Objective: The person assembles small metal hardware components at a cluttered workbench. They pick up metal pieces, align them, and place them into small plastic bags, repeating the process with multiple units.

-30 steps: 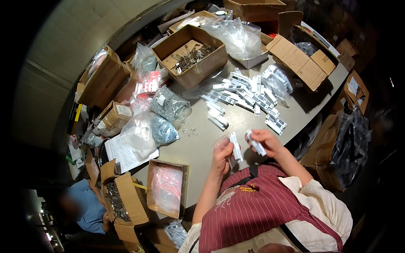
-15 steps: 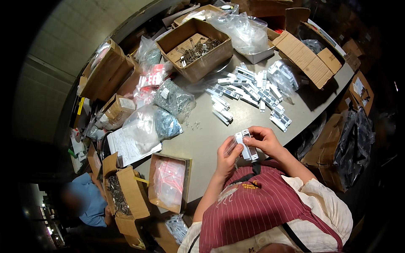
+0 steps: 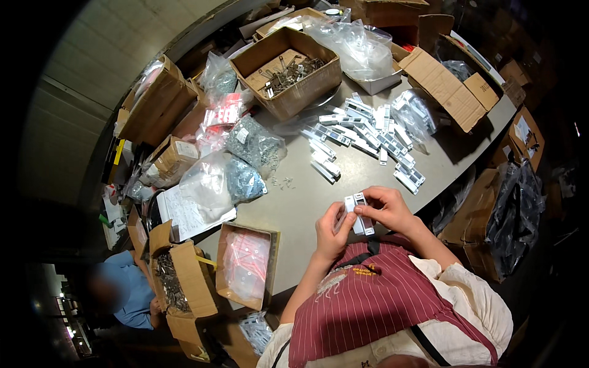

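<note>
The left hand [image 3: 331, 230] and right hand [image 3: 385, 208] are both closed on a small white plastic piece [image 3: 358, 213], held just above the near edge of the grey table [image 3: 294, 208]; it looks light, rigid and smooth-faced, probably best pinched by its long edges, as the fingers do; a heap of like white pieces [image 3: 368, 132] lies farther off, near an open cardboard box [image 3: 287, 70] of dark metal parts and crinkled clear bags [image 3: 245, 159].
</note>
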`<state>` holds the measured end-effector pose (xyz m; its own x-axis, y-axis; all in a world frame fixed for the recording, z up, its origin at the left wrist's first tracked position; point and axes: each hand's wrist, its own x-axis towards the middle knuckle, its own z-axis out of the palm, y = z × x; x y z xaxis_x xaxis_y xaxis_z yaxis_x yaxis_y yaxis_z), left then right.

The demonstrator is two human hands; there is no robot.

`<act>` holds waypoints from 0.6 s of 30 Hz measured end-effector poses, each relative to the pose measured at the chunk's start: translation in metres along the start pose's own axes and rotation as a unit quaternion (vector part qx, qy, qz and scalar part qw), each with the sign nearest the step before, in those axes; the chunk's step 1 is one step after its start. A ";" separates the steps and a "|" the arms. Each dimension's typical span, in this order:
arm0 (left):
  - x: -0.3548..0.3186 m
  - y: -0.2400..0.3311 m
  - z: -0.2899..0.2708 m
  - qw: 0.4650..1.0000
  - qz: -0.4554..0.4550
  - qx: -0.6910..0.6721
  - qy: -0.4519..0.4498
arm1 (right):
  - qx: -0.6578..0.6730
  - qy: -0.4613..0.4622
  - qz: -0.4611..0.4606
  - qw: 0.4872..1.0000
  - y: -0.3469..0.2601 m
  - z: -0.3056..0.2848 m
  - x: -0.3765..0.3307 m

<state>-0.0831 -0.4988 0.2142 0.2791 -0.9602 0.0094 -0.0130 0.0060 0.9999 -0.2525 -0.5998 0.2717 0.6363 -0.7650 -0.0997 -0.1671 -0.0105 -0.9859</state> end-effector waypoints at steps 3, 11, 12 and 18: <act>0.001 0.015 0.007 0.991 0.078 0.104 0.037 | -0.057 0.016 -0.053 0.997 0.002 -0.001 0.000; 0.001 0.017 0.007 0.964 0.124 0.216 0.089 | -0.042 0.086 -0.064 0.993 0.006 0.003 0.000; 0.001 0.018 0.007 0.969 0.110 0.198 0.101 | 0.007 0.077 -0.005 0.997 0.004 0.002 -0.001; -0.002 0.011 -0.002 0.993 -0.031 -0.017 0.116 | 0.163 -0.093 0.154 0.970 0.000 -0.008 -0.006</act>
<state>-0.0817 -0.4965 0.2250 0.4920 -0.8689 -0.0538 0.0416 -0.0382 0.9984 -0.2623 -0.6001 0.2738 0.7238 -0.5703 -0.3883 -0.1427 0.4269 -0.8930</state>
